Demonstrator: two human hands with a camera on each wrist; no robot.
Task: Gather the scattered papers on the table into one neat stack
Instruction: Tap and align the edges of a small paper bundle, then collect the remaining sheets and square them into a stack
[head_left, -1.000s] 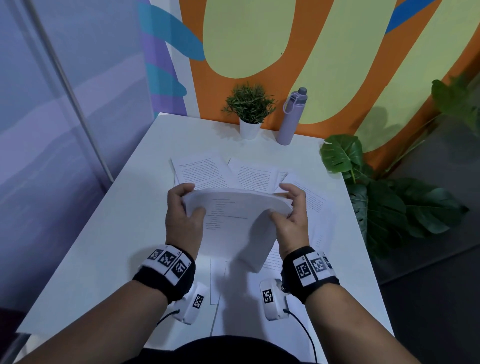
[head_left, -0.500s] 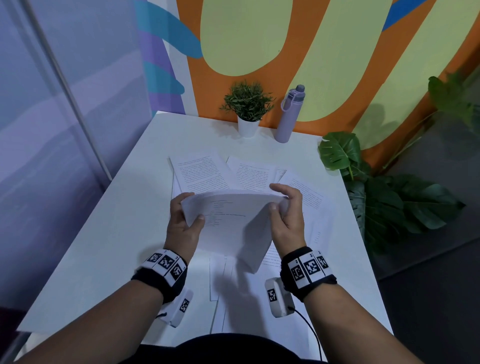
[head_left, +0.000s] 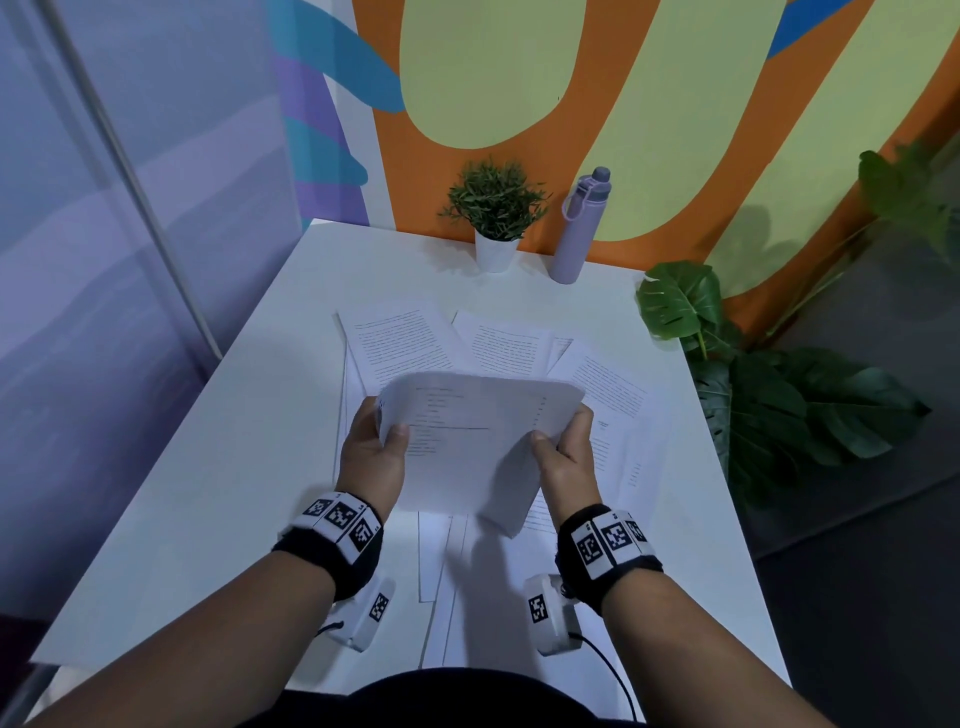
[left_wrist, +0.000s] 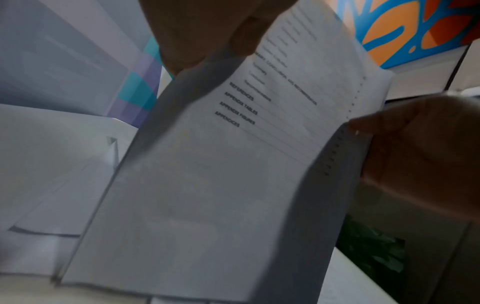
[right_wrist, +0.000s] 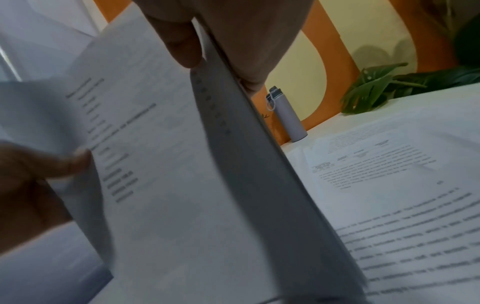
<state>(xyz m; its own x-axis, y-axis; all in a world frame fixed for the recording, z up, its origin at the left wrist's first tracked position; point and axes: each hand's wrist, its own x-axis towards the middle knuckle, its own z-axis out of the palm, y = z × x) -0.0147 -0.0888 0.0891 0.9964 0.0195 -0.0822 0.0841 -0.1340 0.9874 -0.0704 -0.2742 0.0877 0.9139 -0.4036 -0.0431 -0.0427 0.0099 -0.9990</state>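
Above the middle of the white table (head_left: 249, 415), a bundle of papers (head_left: 467, 447) is held up off the surface by both hands. The left hand (head_left: 371, 457) pinches the bundle's left edge, thumb on the printed top sheet and fingers curled behind. The right hand (head_left: 563, 457) pinches the right edge the same way, its thumb lying on the front of the top sheet. The bundle bows upward between the two grips, and its lower right corner hangs down toward the table. The left wrist view shows the top sheet as a list with dotted leader lines, though most of the words are blurred.

Beyond the bundle, toward the wall, several loose printed sheets (head_left: 400, 343) lie flat and overlapping on the table, fanned at different angles. More sheets (head_left: 618, 395) spread out to the right of the bundle, and a few plain white sheets (head_left: 441, 582) lie below it, near the table's front edge between the forearms.

Behind the loose sheets, at the table's far edge, a small potted plant (head_left: 496, 213) stands in a white pot, with a lilac bottle (head_left: 579, 228) upright just to its right. Large green leaves (head_left: 680, 301) rise beside the table's right edge.
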